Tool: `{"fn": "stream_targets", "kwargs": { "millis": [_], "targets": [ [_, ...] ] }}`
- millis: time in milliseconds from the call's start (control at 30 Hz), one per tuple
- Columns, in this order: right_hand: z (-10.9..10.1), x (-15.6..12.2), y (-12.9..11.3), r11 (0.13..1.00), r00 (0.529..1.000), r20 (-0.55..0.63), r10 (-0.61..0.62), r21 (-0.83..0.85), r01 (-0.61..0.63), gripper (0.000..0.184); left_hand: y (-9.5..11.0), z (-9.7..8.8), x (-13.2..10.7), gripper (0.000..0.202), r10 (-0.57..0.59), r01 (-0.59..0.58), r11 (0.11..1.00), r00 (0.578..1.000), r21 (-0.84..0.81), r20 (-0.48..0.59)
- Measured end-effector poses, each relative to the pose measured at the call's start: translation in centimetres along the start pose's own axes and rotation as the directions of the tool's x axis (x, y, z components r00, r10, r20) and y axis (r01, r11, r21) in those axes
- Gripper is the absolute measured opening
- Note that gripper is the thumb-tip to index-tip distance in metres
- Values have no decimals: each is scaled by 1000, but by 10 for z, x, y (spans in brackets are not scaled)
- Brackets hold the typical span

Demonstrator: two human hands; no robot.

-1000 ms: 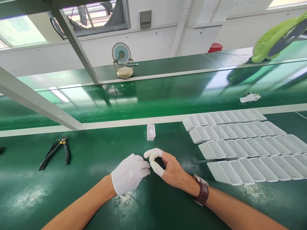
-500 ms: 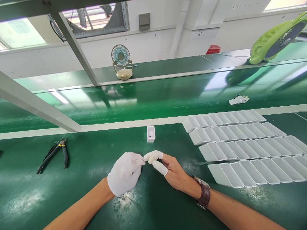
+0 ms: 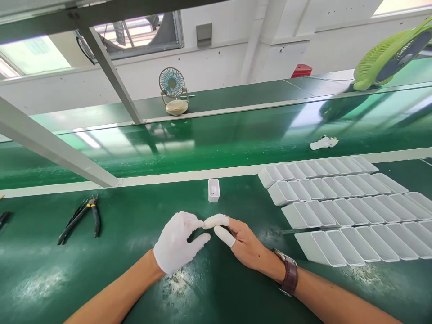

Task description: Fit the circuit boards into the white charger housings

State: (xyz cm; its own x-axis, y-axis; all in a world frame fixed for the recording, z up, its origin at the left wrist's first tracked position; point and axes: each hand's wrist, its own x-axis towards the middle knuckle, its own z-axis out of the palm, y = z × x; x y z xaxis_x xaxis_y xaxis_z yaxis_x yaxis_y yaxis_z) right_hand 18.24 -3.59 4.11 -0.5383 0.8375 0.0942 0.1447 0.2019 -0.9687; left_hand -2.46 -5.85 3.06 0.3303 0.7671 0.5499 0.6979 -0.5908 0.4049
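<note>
Both hands rest on the green bench. My left hand (image 3: 177,243) wears a white glove; its thumb and forefinger pinch the tip of the white finger cot (image 3: 216,221) on my right forefinger, and its lower fingers stretch out. My right hand (image 3: 243,244) is bare apart from white cots on forefinger and thumb; those two point left and hold nothing. A brown-strapped watch (image 3: 288,275) is on that wrist. A small open white box (image 3: 213,190) stands upright just beyond the hands.
Several rows of white open trays (image 3: 340,209) lie to the right. Pliers (image 3: 83,218) lie at left, a dark object (image 3: 3,219) at the left edge. A white item (image 3: 323,143) rides the green belt. A small fan (image 3: 173,92), a green fan (image 3: 388,56) and a slanted metal bar (image 3: 57,148) stand beyond.
My left fingers opened from a loose fist and closed on the tip of the right forefinger's cot. The white item on the belt has moved left.
</note>
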Motion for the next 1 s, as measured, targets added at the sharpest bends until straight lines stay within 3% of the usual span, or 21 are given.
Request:
{"fn": "stream_targets", "kwargs": {
  "millis": [300, 533, 633, 700, 767, 867, 933, 1000],
  "targets": [
    [3, 0, 8, 996, 997, 11, -71, -45, 71, 25, -3, 1, 2, 4, 39, -37, 999, 998, 26, -50],
    [5, 0, 12, 988, 993, -3, -119, -98, 118, 26, -7, 3, -2, 5, 57, -56, 997, 998, 50, -22],
    [6, -1, 13, 984, 993, -16, -115, -142, 112, 26, -16, -1, -1, 11, 2, -2, 998, 1000, 62, 0],
    [7, -2, 14, 979, 993, -14, -113, -172, 109, 27, -29, -8, 2, 12, -100, 102, 990, 995, 93, -32],
    [8, -2, 15, 973, 992, -19, -125, -198, 119, 27, -50, -18, 5, 16, -242, 257, 956, 964, 140, -113],
    [8, -2, 17, 963, 989, -15, -149, -227, 142, 27, -86, -35, 10, 17, -448, 505, 850, 843, 151, -297],
    [9, -1, 20, 956, 986, -2, -166, -246, 160, 27, -106, -43, 10, 6, -513, 593, 797, 765, 115, -391],
    [9, 0, 22, 946, 983, 6, -184, -271, 179, 26, -117, -46, 9, 21, -524, 608, 787, 749, 105, -406]
  ]
}}
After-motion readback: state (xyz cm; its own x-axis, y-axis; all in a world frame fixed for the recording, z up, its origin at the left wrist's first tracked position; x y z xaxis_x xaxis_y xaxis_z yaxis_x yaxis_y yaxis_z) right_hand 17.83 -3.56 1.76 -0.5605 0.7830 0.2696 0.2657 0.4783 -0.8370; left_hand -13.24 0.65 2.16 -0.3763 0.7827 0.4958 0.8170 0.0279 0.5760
